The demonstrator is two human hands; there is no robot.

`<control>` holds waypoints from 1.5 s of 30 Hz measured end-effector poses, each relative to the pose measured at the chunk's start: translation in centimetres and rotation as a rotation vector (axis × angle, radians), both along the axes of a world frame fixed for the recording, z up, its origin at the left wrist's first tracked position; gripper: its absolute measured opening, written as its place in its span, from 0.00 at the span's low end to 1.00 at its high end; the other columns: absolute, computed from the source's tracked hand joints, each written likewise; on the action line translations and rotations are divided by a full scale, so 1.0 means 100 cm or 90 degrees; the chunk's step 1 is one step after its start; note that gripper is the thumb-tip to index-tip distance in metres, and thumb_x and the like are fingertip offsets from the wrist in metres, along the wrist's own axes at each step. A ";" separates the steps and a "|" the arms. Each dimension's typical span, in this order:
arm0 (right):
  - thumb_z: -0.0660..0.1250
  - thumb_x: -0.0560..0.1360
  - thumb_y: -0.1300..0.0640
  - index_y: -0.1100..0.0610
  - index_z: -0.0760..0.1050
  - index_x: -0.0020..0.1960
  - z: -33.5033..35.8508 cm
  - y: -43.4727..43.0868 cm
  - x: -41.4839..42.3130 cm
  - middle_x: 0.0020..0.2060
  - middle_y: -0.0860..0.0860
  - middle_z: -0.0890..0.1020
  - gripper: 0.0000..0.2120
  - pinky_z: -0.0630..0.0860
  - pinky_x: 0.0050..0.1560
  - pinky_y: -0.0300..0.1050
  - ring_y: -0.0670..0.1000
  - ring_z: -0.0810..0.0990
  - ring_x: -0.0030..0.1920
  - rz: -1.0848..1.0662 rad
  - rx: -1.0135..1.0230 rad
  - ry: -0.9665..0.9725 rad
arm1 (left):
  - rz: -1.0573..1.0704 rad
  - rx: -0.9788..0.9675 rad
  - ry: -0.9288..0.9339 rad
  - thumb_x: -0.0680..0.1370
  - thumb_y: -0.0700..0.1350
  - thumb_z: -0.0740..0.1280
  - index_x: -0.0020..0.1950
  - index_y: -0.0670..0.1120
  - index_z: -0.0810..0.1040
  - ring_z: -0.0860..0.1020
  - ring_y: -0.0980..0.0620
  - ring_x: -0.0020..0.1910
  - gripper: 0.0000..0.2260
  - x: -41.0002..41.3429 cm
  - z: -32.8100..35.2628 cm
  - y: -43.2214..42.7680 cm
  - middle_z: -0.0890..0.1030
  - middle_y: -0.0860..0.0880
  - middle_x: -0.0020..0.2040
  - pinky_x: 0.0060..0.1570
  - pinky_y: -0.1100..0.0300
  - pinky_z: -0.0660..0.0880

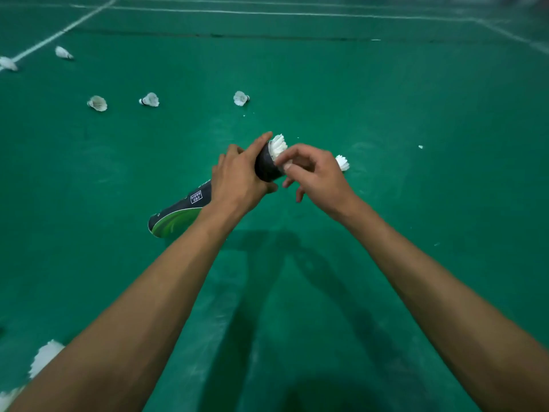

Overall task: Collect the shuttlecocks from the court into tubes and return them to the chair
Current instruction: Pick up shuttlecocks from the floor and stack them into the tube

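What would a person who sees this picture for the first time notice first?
In the middle, the person's left grip holds a dark cylindrical tube with a green stripe, while the right grip pinches a white feather shuttlecock sticking out of its open mouth. Beyond them, more white shuttlecocks lie scattered on the green court floor.

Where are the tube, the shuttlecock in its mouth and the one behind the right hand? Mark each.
shuttlecock tube (190, 203): head view, dark labelled body.
shuttlecock in tube mouth (278, 145): head view, white feathers.
floor shuttlecock (343, 162) behind right hand (315, 173): head view, feather skirt.
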State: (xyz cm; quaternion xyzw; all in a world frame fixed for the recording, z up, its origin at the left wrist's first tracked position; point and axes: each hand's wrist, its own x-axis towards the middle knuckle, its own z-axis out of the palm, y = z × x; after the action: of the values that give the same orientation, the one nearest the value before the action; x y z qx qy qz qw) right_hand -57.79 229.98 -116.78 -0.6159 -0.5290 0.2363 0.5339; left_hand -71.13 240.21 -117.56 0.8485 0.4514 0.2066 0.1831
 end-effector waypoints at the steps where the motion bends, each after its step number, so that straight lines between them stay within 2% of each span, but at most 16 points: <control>1: 0.62 0.76 0.65 0.58 0.77 0.48 0.003 -0.002 -0.003 0.41 0.56 0.82 0.06 0.75 0.27 0.44 0.54 0.85 0.35 0.047 -0.031 0.044 | -0.015 0.000 -0.012 0.66 0.56 0.81 0.79 0.67 0.62 0.76 0.37 0.59 0.46 0.002 0.002 0.000 0.75 0.41 0.59 0.63 0.45 0.73; 3: 0.60 0.76 0.69 0.56 0.72 0.48 0.011 -0.004 -0.011 0.43 0.56 0.80 0.09 0.73 0.25 0.45 0.62 0.85 0.34 0.064 -0.056 0.083 | -0.034 -0.004 -0.044 0.67 0.56 0.80 0.79 0.67 0.62 0.75 0.37 0.59 0.44 0.005 0.004 0.000 0.75 0.42 0.59 0.63 0.44 0.73; 6: 0.63 0.74 0.63 0.53 0.71 0.45 0.025 0.000 -0.021 0.47 0.52 0.84 0.06 0.73 0.25 0.44 0.61 0.85 0.33 -0.137 0.026 0.057 | -0.030 -0.023 -0.113 0.68 0.58 0.78 0.78 0.67 0.64 0.75 0.38 0.58 0.41 0.010 0.006 -0.004 0.75 0.43 0.59 0.63 0.45 0.73; 8: 0.66 0.71 0.55 0.51 0.74 0.43 0.039 0.002 -0.022 0.42 0.50 0.85 0.02 0.77 0.33 0.46 0.55 0.84 0.38 -0.323 0.079 -0.069 | -0.016 -0.041 -0.149 0.68 0.58 0.80 0.78 0.67 0.64 0.75 0.40 0.58 0.41 0.017 0.010 -0.010 0.74 0.45 0.60 0.64 0.46 0.72; 10: 0.66 0.72 0.51 0.53 0.79 0.42 0.058 0.002 -0.025 0.38 0.47 0.84 0.07 0.78 0.45 0.50 0.50 0.82 0.40 -0.415 0.055 -0.257 | -0.013 -0.056 -0.188 0.69 0.56 0.79 0.78 0.67 0.64 0.75 0.40 0.58 0.41 0.023 0.015 -0.017 0.74 0.45 0.60 0.64 0.47 0.71; 14: 0.62 0.78 0.44 0.60 0.81 0.39 0.088 0.004 -0.043 0.33 0.54 0.83 0.21 0.76 0.43 0.53 0.56 0.80 0.37 -0.326 -0.072 -0.428 | -0.018 -0.067 -0.255 0.71 0.56 0.78 0.77 0.67 0.65 0.75 0.41 0.57 0.38 0.028 0.021 -0.027 0.74 0.46 0.58 0.61 0.48 0.70; 19: 0.65 0.79 0.42 0.56 0.73 0.47 0.108 0.000 -0.049 0.40 0.50 0.80 0.17 0.66 0.40 0.45 0.53 0.76 0.43 -0.346 -0.183 -0.355 | -0.004 -0.038 -0.240 0.68 0.57 0.80 0.76 0.65 0.66 0.74 0.41 0.58 0.40 0.022 0.018 -0.028 0.74 0.47 0.59 0.60 0.48 0.69; 21: 0.64 0.79 0.40 0.57 0.74 0.48 0.106 -0.004 -0.046 0.43 0.52 0.81 0.19 0.68 0.42 0.46 0.54 0.77 0.45 -0.351 -0.205 -0.364 | 0.003 -0.036 -0.238 0.67 0.57 0.80 0.76 0.65 0.66 0.74 0.42 0.58 0.40 0.024 0.018 -0.029 0.74 0.47 0.60 0.60 0.49 0.68; 24: 0.61 0.81 0.39 0.60 0.75 0.39 0.095 -0.002 -0.039 0.34 0.52 0.78 0.25 0.69 0.37 0.46 0.53 0.75 0.38 -0.285 -0.260 -0.346 | -0.020 -0.021 -0.245 0.71 0.55 0.76 0.77 0.67 0.65 0.74 0.42 0.59 0.37 0.033 0.019 -0.039 0.74 0.47 0.61 0.61 0.48 0.68; 27: 0.61 0.80 0.36 0.53 0.73 0.35 0.083 0.006 -0.026 0.34 0.46 0.75 0.24 0.69 0.37 0.41 0.47 0.75 0.38 -0.195 -0.293 -0.219 | -0.038 -0.010 -0.247 0.74 0.54 0.73 0.78 0.68 0.64 0.74 0.41 0.58 0.35 0.040 0.017 -0.049 0.74 0.47 0.61 0.61 0.48 0.68; 32: 0.62 0.78 0.33 0.56 0.80 0.52 0.054 0.009 -0.008 0.44 0.46 0.82 0.26 0.76 0.39 0.37 0.44 0.81 0.43 -0.060 -0.336 -0.085 | -0.037 0.070 -0.164 0.72 0.56 0.75 0.78 0.67 0.65 0.75 0.40 0.54 0.36 0.033 -0.002 -0.040 0.74 0.46 0.58 0.58 0.47 0.70; 35: 0.64 0.80 0.37 0.56 0.69 0.29 0.036 0.012 0.001 0.24 0.44 0.70 0.28 0.67 0.32 0.44 0.45 0.70 0.28 -0.158 -0.208 -0.145 | -0.051 0.074 -0.152 0.72 0.56 0.77 0.78 0.66 0.66 0.75 0.40 0.55 0.37 0.033 -0.007 -0.029 0.75 0.45 0.59 0.57 0.47 0.70; 38: 0.63 0.80 0.40 0.62 0.64 0.25 0.029 0.020 0.010 0.21 0.58 0.67 0.33 0.74 0.30 0.53 0.60 0.75 0.27 -0.285 -0.050 -0.215 | -0.015 0.066 -0.134 0.68 0.55 0.80 0.77 0.65 0.66 0.76 0.39 0.55 0.40 0.036 -0.004 -0.014 0.75 0.44 0.60 0.57 0.46 0.72; 40: 0.62 0.80 0.39 0.63 0.68 0.26 0.036 0.028 0.010 0.24 0.62 0.71 0.34 0.74 0.32 0.54 0.63 0.77 0.30 -0.219 -0.086 -0.249 | 0.018 0.082 -0.121 0.66 0.55 0.81 0.76 0.65 0.67 0.76 0.39 0.54 0.41 0.034 -0.008 -0.007 0.76 0.44 0.60 0.57 0.46 0.73; 42: 0.61 0.81 0.38 0.59 0.69 0.24 0.044 0.038 0.008 0.24 0.55 0.71 0.34 0.67 0.32 0.49 0.56 0.73 0.29 -0.134 -0.196 -0.239 | 0.041 0.093 -0.120 0.67 0.55 0.81 0.77 0.66 0.67 0.76 0.40 0.54 0.41 0.033 -0.013 -0.004 0.75 0.45 0.60 0.58 0.46 0.72; 45: 0.60 0.80 0.36 0.53 0.78 0.36 0.042 0.058 0.004 0.37 0.50 0.80 0.25 0.76 0.46 0.46 0.52 0.79 0.42 0.023 -0.262 -0.144 | 0.065 0.081 -0.135 0.70 0.53 0.78 0.77 0.66 0.67 0.75 0.39 0.55 0.38 0.033 -0.013 0.004 0.75 0.44 0.60 0.59 0.47 0.71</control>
State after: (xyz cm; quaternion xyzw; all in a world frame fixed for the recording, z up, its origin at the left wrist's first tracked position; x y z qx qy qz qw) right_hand -57.35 235.74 -112.56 -0.7247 -0.5371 0.2785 0.3298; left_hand -67.81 240.60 -118.86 0.8078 0.4581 0.3321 0.1651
